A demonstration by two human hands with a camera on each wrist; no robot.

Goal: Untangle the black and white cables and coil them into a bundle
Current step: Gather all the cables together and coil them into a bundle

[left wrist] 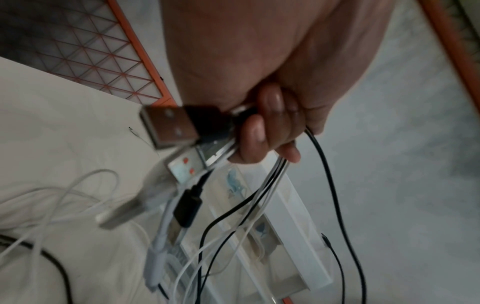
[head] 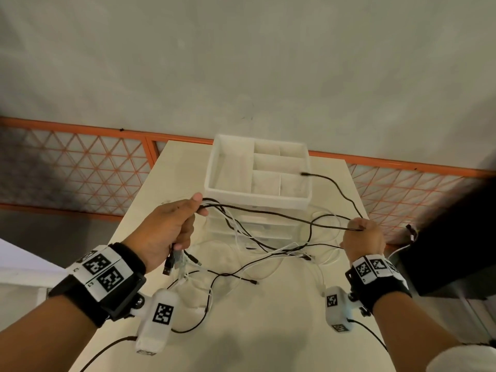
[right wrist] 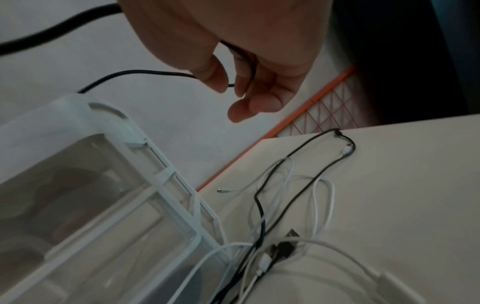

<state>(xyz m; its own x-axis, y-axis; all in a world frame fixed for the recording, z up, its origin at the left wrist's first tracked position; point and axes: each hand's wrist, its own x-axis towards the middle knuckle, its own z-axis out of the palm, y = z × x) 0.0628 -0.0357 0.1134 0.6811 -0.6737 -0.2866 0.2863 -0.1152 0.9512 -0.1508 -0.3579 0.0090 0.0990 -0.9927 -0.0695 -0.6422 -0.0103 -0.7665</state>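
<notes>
Now your left hand (head: 163, 232) clutches the USB plug ends (left wrist: 171, 127) and your right hand (head: 362, 237) pinches one black cable (head: 268, 210); draw it out slowly, avoiding snags.

No words, brands or numbers can be read anywhere. The only signs are black-and-white square code markers on the wristbands (head: 103, 272) and on the white wrist cameras (head: 162, 313).

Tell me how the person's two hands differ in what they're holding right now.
The left hand grips a whole bunch of black and white cables, USB plugs dangling below it; the right hand pinches one black cable only. The left sits near the white organizer, the right toward the table's edge. Both are raised above the table.
</notes>
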